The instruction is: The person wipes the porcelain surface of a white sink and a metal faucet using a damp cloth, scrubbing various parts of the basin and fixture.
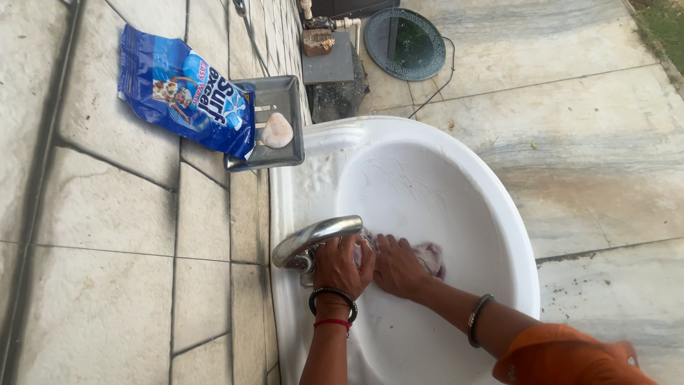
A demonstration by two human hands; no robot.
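**Both hands bunched on a cloth under the tap**

The left hand [343, 265] and right hand [397, 267] sit side by side, fingers curled and pressed onto a pale pinkish cloth [429, 257] against the wall of the white basin [499, 214], just below the chrome tap [313, 239]. Rubbing well likely means keeping the cloth gathered and low in the bowl. A metal soap dish [285, 96] holding a soap bar [277, 131] and a blue detergent pouch [187, 91] lie on the tiled wall side; marble floor [591, 142] surrounds.
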